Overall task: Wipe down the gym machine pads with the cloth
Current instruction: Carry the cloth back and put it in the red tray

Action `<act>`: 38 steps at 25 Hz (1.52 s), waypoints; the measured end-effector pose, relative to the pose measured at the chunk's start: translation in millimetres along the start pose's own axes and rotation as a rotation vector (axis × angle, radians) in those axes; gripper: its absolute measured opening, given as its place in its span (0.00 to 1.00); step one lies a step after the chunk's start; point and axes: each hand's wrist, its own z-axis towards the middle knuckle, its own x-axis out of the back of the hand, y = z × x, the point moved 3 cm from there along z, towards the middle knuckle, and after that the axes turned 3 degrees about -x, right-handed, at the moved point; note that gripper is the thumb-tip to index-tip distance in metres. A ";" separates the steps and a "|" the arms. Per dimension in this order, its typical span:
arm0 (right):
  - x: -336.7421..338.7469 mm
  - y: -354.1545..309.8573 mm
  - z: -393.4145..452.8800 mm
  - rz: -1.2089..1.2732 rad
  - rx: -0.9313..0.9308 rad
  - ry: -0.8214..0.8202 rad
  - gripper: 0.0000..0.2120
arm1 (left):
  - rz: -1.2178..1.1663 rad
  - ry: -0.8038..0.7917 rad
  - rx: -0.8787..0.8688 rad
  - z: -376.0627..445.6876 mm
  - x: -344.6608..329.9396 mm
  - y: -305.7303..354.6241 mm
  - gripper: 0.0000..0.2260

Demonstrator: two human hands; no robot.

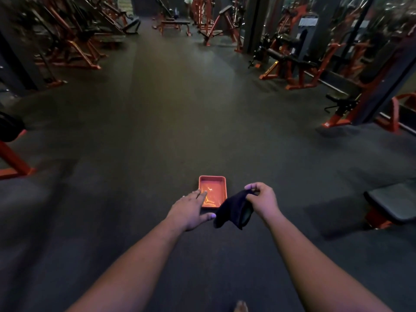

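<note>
My right hand [261,200] is shut on a dark cloth [233,211], which hangs down limp between both hands. To its left, my left hand [191,209] is open with fingers spread, its fingertips over the near left corner of an orange tray [212,180] that lies on the dark floor. The tray seems to hold a shallow layer of liquid. A black padded bench [391,204] on an orange frame stands low at the right edge, apart from both hands.
Orange-framed gym machines [74,43] line the left side and more machines [290,61] the right, with a wide dark floor aisle [180,109] between. A person [188,2] bends over far back. A bare foot [241,306] shows at the bottom edge.
</note>
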 end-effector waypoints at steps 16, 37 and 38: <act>-52.7 -92.7 282.1 -0.414 0.375 -0.419 0.18 | -1.009 0.386 0.107 292.3 106.2 -32.4 0.20; -142.2 -197.7 449.6 0.172 -0.134 -0.473 0.09 | -1.125 0.281 -0.036 462.5 154.8 -133.4 0.07; -137.4 -198.4 456.4 0.102 -0.063 -0.422 0.11 | -1.124 0.270 -0.041 465.8 160.9 -133.2 0.07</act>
